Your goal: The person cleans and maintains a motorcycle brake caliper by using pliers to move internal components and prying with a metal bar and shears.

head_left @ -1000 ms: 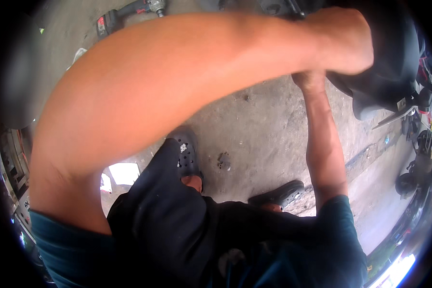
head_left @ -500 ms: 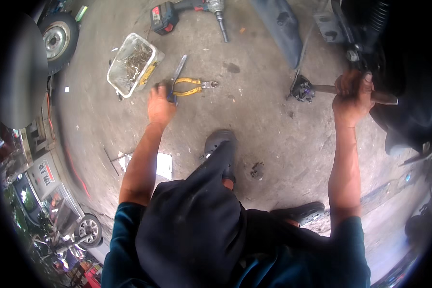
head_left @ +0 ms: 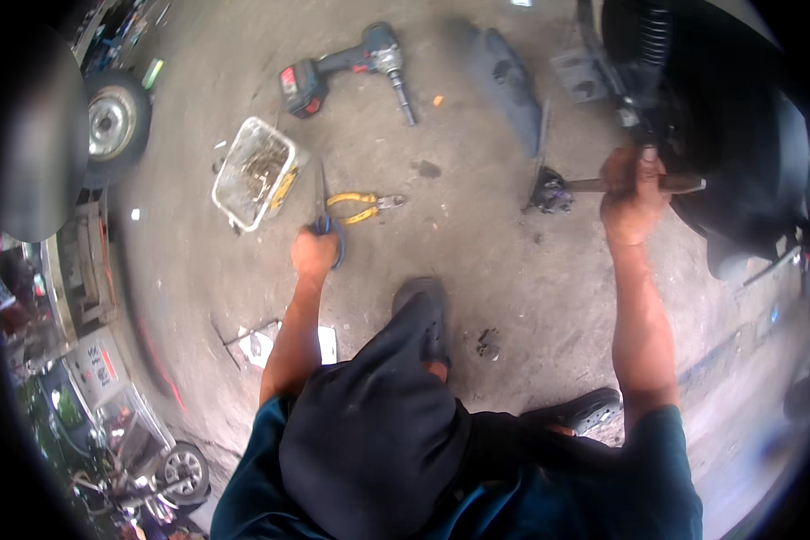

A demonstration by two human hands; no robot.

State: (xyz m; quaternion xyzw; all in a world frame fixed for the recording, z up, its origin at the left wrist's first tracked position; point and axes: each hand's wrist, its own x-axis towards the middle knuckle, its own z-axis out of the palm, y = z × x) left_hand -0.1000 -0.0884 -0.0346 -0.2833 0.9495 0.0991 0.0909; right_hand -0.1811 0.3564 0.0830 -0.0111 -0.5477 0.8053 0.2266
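My left hand [head_left: 314, 254] is closed around the dark-blue handles of a pair of scissors [head_left: 337, 245], whose blades point away from me. Just right of the blades lie yellow-handled cutting pliers [head_left: 360, 205] on the concrete. A white plastic tub [head_left: 228, 184] with small metal bits in it stands left of the scissors. Far to the right, my right hand [head_left: 634, 202] is wrapped round a brown bar-like tool [head_left: 587, 185], beside a dark wheel and its spring. The bar's left end meets a dark clump [head_left: 552, 191]; whether they are joined I cannot tell.
A cordless impact wrench [head_left: 351, 65] lies beyond the tub. Right of it is a long dark panel [head_left: 506, 85]. The black wheel [head_left: 738, 135] and coil spring [head_left: 654, 40] fill the upper right. A loose tyre [head_left: 117, 126] is at far left, and white sheets [head_left: 328, 344] lie by my left forearm.
My left hand has drawn back toward me with the scissors, away from beside the tub. The right hand keeps its grip on the bar. The whole view has shifted.
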